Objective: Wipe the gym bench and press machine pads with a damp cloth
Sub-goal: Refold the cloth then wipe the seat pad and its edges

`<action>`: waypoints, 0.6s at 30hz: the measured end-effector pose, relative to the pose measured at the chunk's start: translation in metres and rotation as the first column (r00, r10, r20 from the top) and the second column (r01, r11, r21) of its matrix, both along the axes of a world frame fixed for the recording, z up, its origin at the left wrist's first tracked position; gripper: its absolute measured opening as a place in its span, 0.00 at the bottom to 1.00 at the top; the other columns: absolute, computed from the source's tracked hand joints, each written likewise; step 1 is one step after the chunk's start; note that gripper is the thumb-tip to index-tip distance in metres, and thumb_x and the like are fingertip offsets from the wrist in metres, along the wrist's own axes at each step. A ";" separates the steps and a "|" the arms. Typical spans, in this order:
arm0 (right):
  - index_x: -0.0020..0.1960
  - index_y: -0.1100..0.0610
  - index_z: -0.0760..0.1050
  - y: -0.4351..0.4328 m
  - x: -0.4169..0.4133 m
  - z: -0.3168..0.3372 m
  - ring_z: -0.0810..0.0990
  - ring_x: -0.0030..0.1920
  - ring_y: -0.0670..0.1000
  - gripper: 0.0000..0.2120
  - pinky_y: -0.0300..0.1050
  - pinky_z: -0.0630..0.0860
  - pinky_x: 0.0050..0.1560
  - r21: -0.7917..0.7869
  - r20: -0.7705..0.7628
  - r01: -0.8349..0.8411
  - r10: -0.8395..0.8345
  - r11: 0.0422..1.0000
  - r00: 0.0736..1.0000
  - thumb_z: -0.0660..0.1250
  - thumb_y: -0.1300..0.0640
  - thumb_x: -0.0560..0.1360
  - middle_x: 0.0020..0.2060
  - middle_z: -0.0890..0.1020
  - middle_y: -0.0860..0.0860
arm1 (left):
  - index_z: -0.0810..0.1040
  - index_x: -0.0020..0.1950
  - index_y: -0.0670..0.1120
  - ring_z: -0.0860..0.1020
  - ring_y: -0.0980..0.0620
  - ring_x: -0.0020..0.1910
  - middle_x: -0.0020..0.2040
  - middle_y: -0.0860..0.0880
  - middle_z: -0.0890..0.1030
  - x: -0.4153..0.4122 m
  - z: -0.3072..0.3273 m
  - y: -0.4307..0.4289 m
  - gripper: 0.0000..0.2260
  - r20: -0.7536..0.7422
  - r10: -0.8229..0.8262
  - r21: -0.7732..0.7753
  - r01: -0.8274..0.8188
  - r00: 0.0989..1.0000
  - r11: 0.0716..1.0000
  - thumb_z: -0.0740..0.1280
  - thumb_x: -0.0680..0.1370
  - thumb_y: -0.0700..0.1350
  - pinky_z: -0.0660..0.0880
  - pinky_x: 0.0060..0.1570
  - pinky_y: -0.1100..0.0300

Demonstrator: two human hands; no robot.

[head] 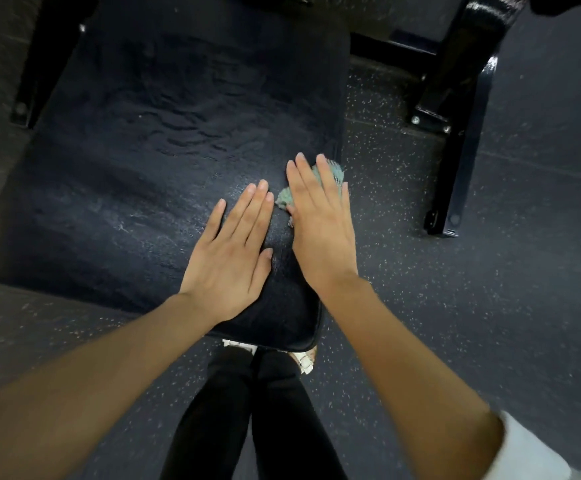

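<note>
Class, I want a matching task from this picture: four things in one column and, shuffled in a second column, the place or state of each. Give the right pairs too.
Column A
1. left hand
2. right hand
3. cloth
4. metal frame

Column B
a. stands on the speckled floor, right of the bench pad
b. greenish, bunched at the pad's right edge
c. lies flat on the bare pad
d. presses flat on the cloth

Pairs: 1-c, 2-d, 3-b, 4-a
</note>
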State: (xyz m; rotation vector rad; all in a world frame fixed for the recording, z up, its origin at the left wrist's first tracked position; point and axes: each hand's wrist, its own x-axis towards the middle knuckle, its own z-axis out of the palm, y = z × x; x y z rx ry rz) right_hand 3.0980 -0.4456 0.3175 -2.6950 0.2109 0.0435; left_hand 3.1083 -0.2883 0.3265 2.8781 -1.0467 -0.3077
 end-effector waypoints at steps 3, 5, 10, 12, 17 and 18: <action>0.79 0.56 0.58 0.003 -0.028 0.004 0.51 0.80 0.53 0.32 0.58 0.51 0.77 -0.027 -0.007 -0.009 0.009 1.000 1.000 0.65 0.65 0.78 0.79 0.59 0.49 | 0.52 0.80 0.38 0.51 0.46 0.80 0.81 0.42 0.51 -0.002 0.000 -0.001 0.29 0.010 0.027 0.007 -0.027 1.000 1.000 0.45 0.82 0.50 0.50 0.77 0.46; 0.79 0.55 0.56 0.004 -0.043 0.005 0.49 0.80 0.52 0.33 0.57 0.50 0.77 -0.026 -0.020 -0.007 0.007 1.000 1.000 0.65 0.65 0.78 0.79 0.58 0.48 | 0.52 0.80 0.37 0.51 0.46 0.80 0.81 0.42 0.51 -0.002 0.000 -0.003 0.29 0.013 0.040 0.006 -0.040 0.999 0.999 0.45 0.82 0.50 0.50 0.77 0.46; 0.79 0.56 0.58 -0.006 -0.021 0.001 0.51 0.79 0.53 0.34 0.58 0.49 0.77 -0.005 0.006 -0.081 0.081 0.997 0.997 0.65 0.68 0.76 0.79 0.61 0.49 | 0.51 0.80 0.38 0.50 0.47 0.81 0.82 0.43 0.50 -0.006 -0.001 -0.009 0.28 0.011 0.107 0.006 -0.107 0.994 0.994 0.45 0.82 0.50 0.50 0.77 0.45; 0.79 0.57 0.58 -0.017 0.008 -0.004 0.51 0.80 0.54 0.33 0.59 0.48 0.76 -0.002 0.001 -0.145 0.145 0.989 0.989 0.63 0.69 0.76 0.79 0.60 0.50 | 0.52 0.80 0.38 0.50 0.47 0.81 0.82 0.43 0.51 -0.008 -0.002 -0.012 0.28 0.017 0.150 -0.015 -0.150 0.989 0.989 0.46 0.82 0.50 0.51 0.77 0.45; 0.79 0.57 0.58 -0.040 0.077 -0.006 0.50 0.80 0.55 0.27 0.61 0.50 0.77 -0.070 -0.022 -0.347 0.346 0.935 0.938 0.60 0.63 0.82 0.79 0.59 0.51 | 0.52 0.81 0.39 0.51 0.49 0.81 0.82 0.44 0.52 -0.010 -0.001 -0.014 0.29 0.009 0.210 -0.067 -0.209 0.978 0.976 0.48 0.82 0.51 0.52 0.77 0.45; 0.79 0.56 0.57 -0.042 0.085 -0.006 0.48 0.80 0.55 0.26 0.61 0.49 0.77 -0.069 -0.026 -0.374 0.373 0.925 0.927 0.58 0.62 0.83 0.79 0.58 0.50 | 0.52 0.81 0.40 0.51 0.49 0.81 0.82 0.44 0.52 -0.010 -0.002 -0.014 0.29 0.011 0.221 -0.067 -0.220 0.975 0.973 0.48 0.82 0.51 0.52 0.77 0.45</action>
